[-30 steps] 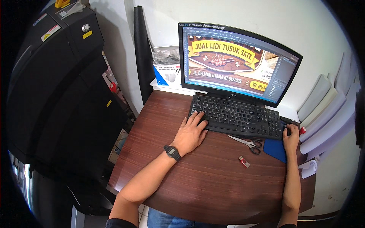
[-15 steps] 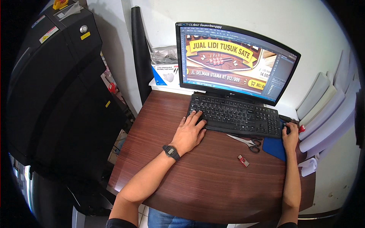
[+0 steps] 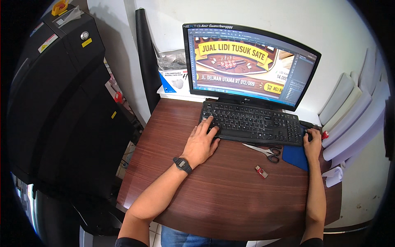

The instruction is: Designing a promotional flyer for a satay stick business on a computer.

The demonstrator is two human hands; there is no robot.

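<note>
My left hand (image 3: 199,143) rests at the left end of a black keyboard (image 3: 249,123), its fingers spread over the lower-left keys and its thumb at the front edge. A dark digital watch (image 3: 182,164) is on that wrist. At the keyboard's right, my right hand (image 3: 313,144) is curled over a dark computer mouse (image 3: 309,136), which is mostly hidden beneath it. A blue mouse pad (image 3: 294,156) shows beside the hand. Behind the keyboard stands a monitor (image 3: 247,99), lit with a brown and yellow banner design in an editing window.
Scissors (image 3: 270,154) with black handles and a red and silver USB stick (image 3: 261,171) lie on the brown desk (image 3: 230,197). A face mask box (image 3: 173,81) stands left of the monitor. Rolled sheets (image 3: 349,127) lean at the right; a large black machine (image 3: 53,103) stands left.
The whole view has shifted slightly. On the keys, the fingers of my left hand have changed position a little. My right hand stays on the mouse, and the screen design looks the same.
</note>
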